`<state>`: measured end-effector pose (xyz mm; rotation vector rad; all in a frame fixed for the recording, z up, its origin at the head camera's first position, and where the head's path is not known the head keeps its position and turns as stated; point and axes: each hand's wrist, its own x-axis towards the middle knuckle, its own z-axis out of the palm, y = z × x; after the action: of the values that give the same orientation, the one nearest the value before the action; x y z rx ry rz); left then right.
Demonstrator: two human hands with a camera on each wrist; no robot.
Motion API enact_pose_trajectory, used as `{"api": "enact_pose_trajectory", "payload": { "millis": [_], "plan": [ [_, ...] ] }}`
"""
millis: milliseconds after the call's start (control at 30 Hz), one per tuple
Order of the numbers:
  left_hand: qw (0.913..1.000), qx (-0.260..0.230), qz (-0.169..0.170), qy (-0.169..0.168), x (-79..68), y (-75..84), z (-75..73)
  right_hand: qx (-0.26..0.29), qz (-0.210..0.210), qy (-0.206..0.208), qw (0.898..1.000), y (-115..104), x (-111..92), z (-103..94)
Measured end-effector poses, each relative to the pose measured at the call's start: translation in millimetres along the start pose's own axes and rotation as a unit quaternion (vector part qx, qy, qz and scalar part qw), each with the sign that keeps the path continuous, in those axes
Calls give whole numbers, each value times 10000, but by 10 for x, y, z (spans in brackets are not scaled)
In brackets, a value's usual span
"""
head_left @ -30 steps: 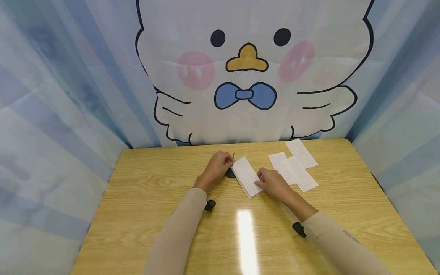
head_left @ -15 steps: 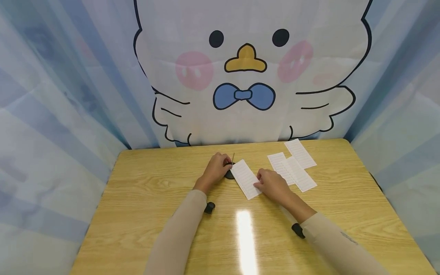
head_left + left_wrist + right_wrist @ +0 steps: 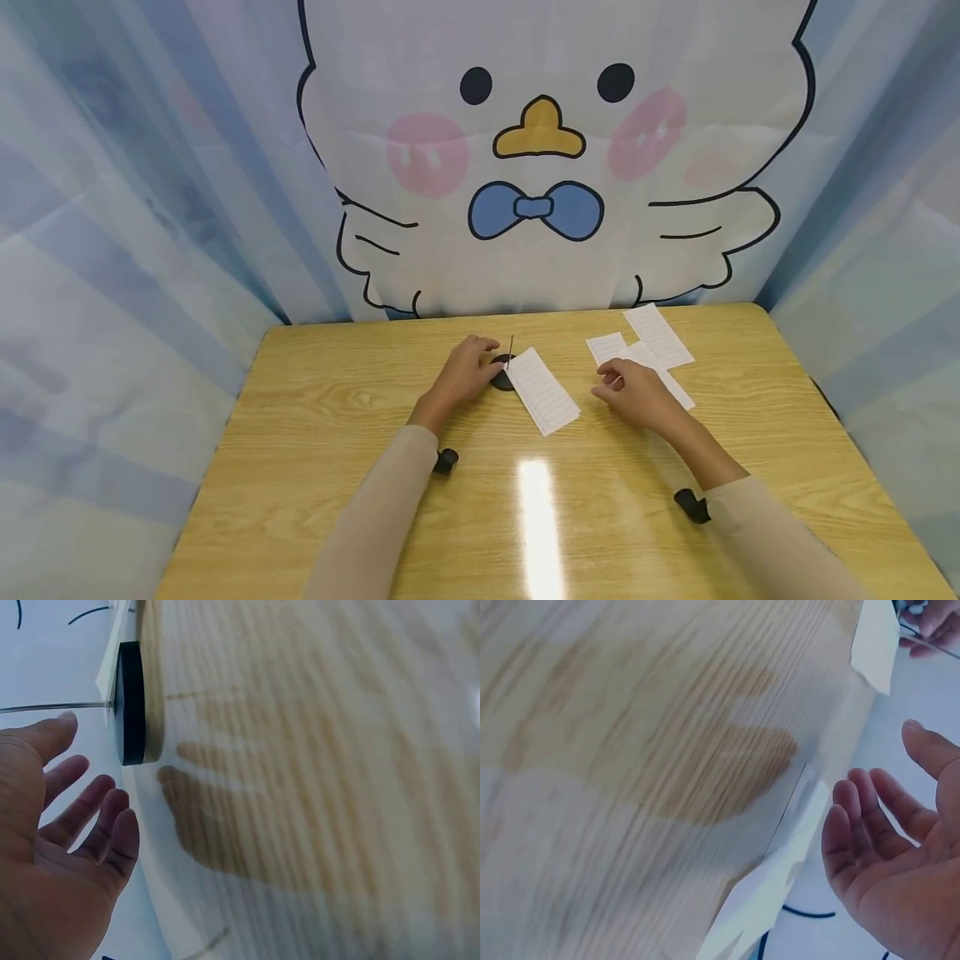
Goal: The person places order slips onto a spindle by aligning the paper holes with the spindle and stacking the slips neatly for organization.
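Left hand [image 3: 467, 368], fingers relaxed, rests by the upright spike [image 3: 511, 347]; right hand [image 3: 632, 392] hovers open over slips [image 3: 660, 335].

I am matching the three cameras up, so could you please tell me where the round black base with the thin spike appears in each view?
Head: the black base sits at table centre, at the left hand's fingertips.
Left wrist: upper left, a dark disc edge-on against the wooden tabletop, beyond the fingertips.
Right wrist: cannot tell; only paper slips show.
Shared landmark: the wooden tabletop.
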<state>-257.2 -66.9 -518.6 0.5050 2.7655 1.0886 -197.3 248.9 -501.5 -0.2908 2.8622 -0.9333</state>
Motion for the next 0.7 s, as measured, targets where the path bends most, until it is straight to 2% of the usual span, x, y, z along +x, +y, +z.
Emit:
{"api": "enact_pose_trajectory", "payload": {
  "millis": [300, 700],
  "plan": [
    [9988, 451, 3, -169, -97, -46, 62, 33, 21, 97, 9999, 264, -162, -226],
    [9971, 711, 71, -277, -101, -28, 67, -163, 617, 172, 9978, 664, -222, -464]
  ]
}}
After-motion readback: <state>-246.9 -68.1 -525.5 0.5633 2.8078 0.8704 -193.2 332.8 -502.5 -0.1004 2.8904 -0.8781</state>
